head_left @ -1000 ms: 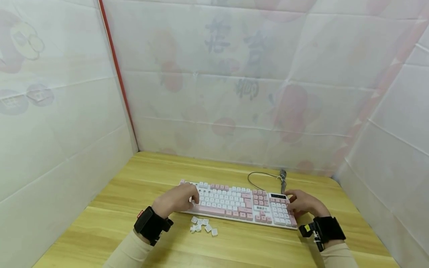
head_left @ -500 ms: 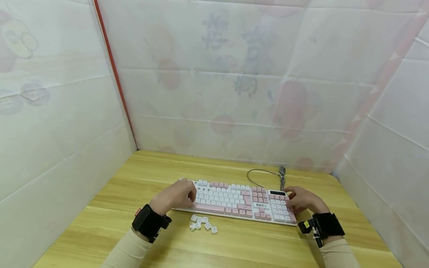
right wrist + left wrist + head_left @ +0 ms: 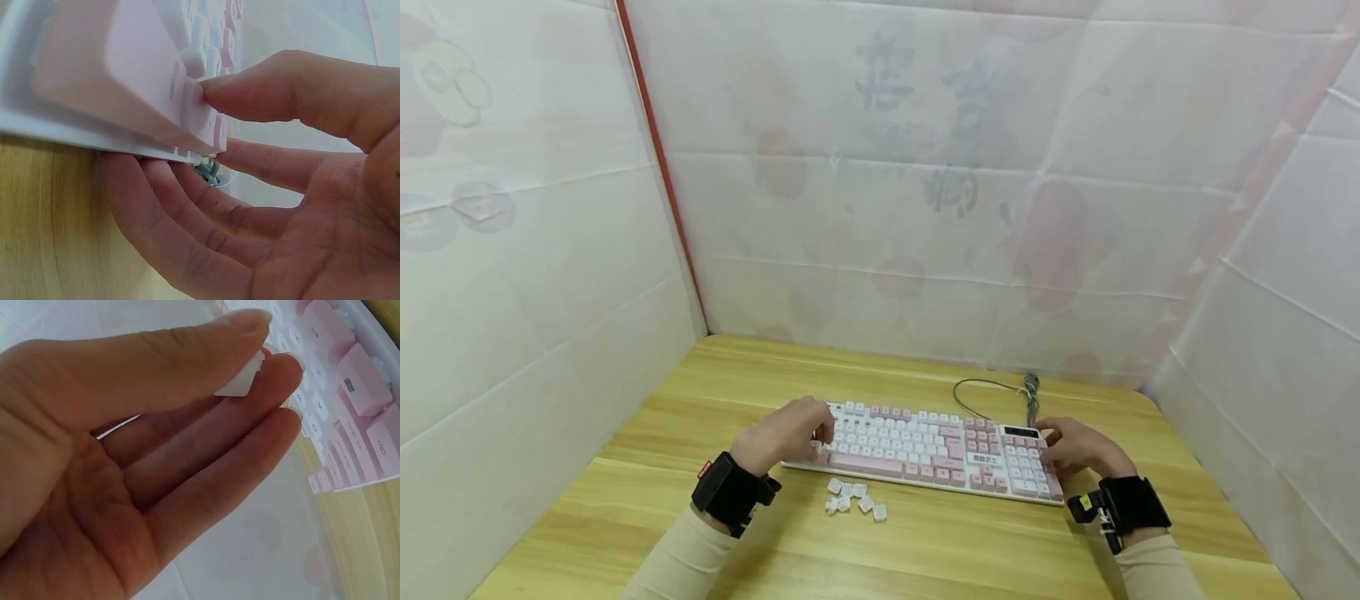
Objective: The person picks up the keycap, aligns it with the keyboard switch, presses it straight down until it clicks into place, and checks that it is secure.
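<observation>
"What has the left hand (image 3: pixel 785 433) got?"

"A little white key (image 3: pixel 240 384). Thumb and fingers pinch it, up at the left end of the keyboard (image 3: pixel 887 446). I can't see if there's a gap under it."

"And the right hand (image 3: pixel 1078 452)?"

"That one grips the far right end. The thumb is on the pink keys (image 3: pixel 140 69), and the fingers are at the bottom edge."

"Good. I think that's to stop it sliding about on the worktop (image 3: pixel 940 550)."

"So how do you do this bit well?"

"I guess the left hand is working on that one key. I'd pinch it by its sides and move it straight up or down, never slanted. A slanted key could jam or snap."

"What about the loose keys (image 3: pixel 865 504)?"

"They lie in front of the keyboard, near its left side. I'd mind my wrist there, so none get knocked away."

"And the cord (image 3: pixel 1032 396)?"

"It's behind, near the right end. Don't push the keyboard back onto it."
</observation>
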`<control>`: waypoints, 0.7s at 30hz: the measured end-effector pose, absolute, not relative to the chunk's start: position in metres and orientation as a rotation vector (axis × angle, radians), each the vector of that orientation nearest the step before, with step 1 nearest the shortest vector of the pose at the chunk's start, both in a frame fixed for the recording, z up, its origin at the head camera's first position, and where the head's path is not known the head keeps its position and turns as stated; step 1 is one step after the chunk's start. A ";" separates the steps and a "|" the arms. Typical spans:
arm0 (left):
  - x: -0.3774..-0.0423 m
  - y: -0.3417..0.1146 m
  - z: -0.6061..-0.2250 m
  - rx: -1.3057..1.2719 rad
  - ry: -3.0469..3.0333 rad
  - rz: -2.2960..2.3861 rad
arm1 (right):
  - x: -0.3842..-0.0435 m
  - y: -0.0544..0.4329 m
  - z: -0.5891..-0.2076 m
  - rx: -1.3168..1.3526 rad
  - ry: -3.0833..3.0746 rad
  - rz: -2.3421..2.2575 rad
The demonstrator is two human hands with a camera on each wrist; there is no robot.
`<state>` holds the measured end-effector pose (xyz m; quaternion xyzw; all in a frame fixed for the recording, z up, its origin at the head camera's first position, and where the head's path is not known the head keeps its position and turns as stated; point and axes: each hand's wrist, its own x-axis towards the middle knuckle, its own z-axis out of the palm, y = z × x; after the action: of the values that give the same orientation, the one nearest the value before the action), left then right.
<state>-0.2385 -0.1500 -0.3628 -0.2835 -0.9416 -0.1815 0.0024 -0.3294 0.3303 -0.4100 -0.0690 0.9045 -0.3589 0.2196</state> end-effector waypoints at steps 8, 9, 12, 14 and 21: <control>-0.240 -0.154 -0.360 -0.786 -2.994 -0.580 | -0.330 0.330 -0.408 -0.207 2.499 -0.993; -0.241 -0.155 -0.360 -0.780 -2.988 -0.585 | -0.330 0.330 -0.408 -0.207 2.500 -0.993; -0.241 -0.157 -0.360 -0.787 -2.983 -0.606 | -0.329 0.330 -0.410 -0.221 2.497 -0.991; -0.240 -0.159 -0.360 -0.785 -2.988 -0.631 | -0.328 0.331 -0.412 -0.218 2.500 -0.991; -0.244 -0.164 -0.359 -0.688 -3.023 -0.609 | -0.328 0.331 -0.411 -0.238 2.509 -0.981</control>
<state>-0.2439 -0.1636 -0.3591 -0.2177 -0.9567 -0.1928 -0.0092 -0.3276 0.3309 -0.4113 -0.0859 0.9057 -0.3541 0.2168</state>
